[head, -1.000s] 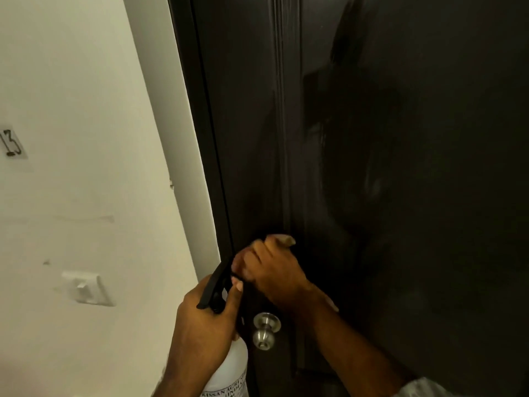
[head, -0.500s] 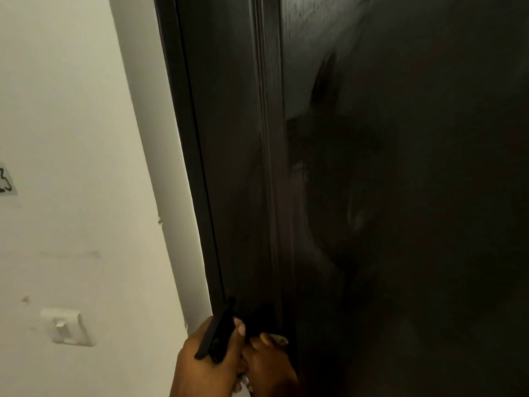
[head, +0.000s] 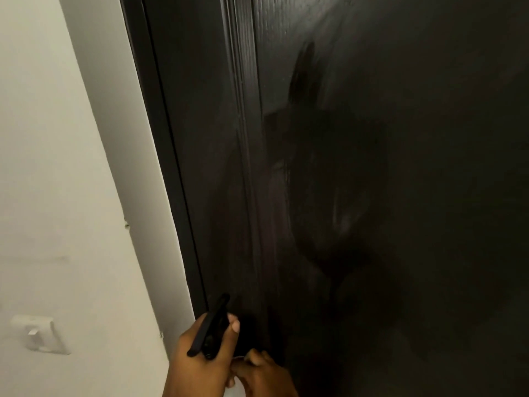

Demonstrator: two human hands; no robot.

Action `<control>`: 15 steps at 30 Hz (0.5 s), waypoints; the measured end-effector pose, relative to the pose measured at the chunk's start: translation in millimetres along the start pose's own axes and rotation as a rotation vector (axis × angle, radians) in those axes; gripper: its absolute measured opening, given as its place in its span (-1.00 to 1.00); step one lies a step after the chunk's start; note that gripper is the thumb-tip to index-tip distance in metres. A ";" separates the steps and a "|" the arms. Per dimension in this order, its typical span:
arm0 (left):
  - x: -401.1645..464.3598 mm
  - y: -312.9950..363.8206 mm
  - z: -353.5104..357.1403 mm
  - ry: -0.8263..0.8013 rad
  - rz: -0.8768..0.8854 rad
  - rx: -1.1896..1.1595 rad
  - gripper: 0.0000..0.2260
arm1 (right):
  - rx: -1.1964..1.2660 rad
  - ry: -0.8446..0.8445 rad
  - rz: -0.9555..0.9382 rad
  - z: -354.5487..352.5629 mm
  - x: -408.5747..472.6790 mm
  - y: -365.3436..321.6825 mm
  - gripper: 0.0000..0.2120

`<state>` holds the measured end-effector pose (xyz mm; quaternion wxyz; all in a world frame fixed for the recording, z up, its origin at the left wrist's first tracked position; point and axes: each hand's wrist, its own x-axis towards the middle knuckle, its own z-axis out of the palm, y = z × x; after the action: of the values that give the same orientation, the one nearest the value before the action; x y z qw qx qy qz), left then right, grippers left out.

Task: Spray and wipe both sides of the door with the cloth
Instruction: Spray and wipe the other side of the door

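The dark brown door [head: 386, 167] fills the right and middle of the view, with faint wipe streaks on its glossy face. At the bottom edge my left hand [head: 197, 368] grips a spray bottle by its black trigger head [head: 210, 328], which sits just in front of the door's left part. My right hand [head: 263, 376] is right beside it with fingers curled against the left hand. What the right hand holds is cut off by the frame. No cloth is in view.
The dark door frame [head: 169, 173] runs diagonally to the left of the door. A white wall [head: 57, 196] lies beyond it, with a white light switch [head: 40, 335] low on the left.
The view has tilted upward, so both hands dropped to the bottom edge and the door knob and bottle body left the frame. The right hand stays close to the sprayer head.
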<state>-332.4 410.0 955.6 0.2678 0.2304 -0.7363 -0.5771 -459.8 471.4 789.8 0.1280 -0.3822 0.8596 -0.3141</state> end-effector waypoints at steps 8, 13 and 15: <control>12.8 -29.4 -18.0 0.136 0.062 0.099 -0.71 | 0.007 -0.095 0.201 -42.9 17.0 -60.9 -0.60; 16.5 -33.9 -24.7 0.098 0.051 0.169 -0.88 | -0.104 -0.061 0.285 19.3 20.3 -46.9 -0.43; 19.0 -36.8 -28.4 0.059 0.062 0.193 -0.71 | -0.060 -0.012 0.328 35.9 18.9 -40.2 -0.42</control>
<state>-326.8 368.6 927.6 0.2836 0.2493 -0.7871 -0.4878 -432.9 421.0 788.1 0.1710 -0.2421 0.9188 -0.2608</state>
